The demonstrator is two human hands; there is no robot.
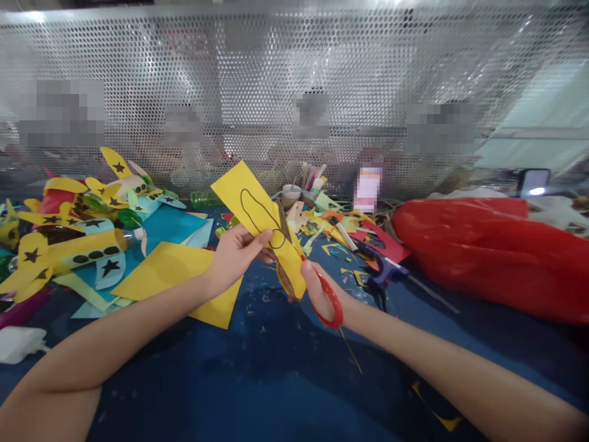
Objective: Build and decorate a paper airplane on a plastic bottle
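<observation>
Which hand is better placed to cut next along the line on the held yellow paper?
The right hand, I'd judge: it holds the scissors, a blade showing at the yellow paper. The left hand pinches that paper, so seems better suited to steadying it.

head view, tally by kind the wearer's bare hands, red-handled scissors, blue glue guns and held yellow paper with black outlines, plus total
Bare left hand and bare right hand: 2
Red-handled scissors: 1
Blue glue gun: 1
Black-outlined yellow paper: 1
Total: 5
</observation>
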